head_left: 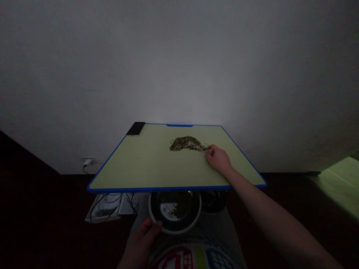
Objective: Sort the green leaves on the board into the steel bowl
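Shirt: white, printed with red, green and blue blocks
Lap covering: plain grey fabric
Right forearm: bare
Right hand: bare
Left hand: bare

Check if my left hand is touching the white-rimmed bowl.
Touching: the head view shows the left hand with its fingers resting on the rim of the white-rimmed bowl.

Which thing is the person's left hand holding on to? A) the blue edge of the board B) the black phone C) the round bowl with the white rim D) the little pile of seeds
C. The left hand has its fingers on the white rim of the bowl, below the green board.
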Tool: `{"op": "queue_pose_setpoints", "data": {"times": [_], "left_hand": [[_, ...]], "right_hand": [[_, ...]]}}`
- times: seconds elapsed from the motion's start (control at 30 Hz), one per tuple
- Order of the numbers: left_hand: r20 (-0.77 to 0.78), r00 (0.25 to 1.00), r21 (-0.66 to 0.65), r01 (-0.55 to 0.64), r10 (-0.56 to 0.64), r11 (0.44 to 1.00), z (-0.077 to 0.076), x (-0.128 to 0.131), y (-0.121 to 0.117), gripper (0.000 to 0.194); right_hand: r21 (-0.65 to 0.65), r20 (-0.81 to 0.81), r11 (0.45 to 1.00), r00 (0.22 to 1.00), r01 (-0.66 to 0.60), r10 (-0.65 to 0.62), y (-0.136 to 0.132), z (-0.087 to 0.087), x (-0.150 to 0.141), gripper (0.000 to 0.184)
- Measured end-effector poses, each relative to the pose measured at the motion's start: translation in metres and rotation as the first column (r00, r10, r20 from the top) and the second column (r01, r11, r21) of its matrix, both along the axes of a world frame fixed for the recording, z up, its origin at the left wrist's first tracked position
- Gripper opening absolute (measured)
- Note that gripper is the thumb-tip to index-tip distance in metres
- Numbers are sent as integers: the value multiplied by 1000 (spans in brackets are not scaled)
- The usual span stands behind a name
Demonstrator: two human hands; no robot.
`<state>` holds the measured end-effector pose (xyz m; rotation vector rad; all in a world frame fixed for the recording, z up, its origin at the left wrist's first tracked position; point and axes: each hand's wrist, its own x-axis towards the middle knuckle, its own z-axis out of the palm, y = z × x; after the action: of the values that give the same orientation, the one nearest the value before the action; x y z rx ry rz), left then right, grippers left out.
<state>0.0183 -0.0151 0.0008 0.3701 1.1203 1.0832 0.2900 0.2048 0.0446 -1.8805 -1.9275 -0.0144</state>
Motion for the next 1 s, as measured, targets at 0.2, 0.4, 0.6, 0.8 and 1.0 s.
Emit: {"op": "queue_pose_setpoints", "data": {"times": [0.2,0.4,0.6,0.8,1.0], "left_hand": [[-61,998,-32,-31,29,999,-3,2,-2,28],[-18,999,-23,-43,43,999,2,4,-1,28],[-32,997,-30,-68,67,997,3,5,-2,29],[-43,998,-23,-54,53,998,-2,3,-1,29],[10,999,-27,-35,35,999,-4,2,-1,31]], "right_hand": [[12,-14,1000,1000,-7,7,1,0,0,29],[-7,-27,999,999,32,-33,3,1,-1,29],[-2,-23,999,999,41,-41,7,-2,1,30],[-5,-37,1000,999,30,-30,7,-1,1,29],[-11,-53,1000,999,6,-7,7,-2,1,28]]}}
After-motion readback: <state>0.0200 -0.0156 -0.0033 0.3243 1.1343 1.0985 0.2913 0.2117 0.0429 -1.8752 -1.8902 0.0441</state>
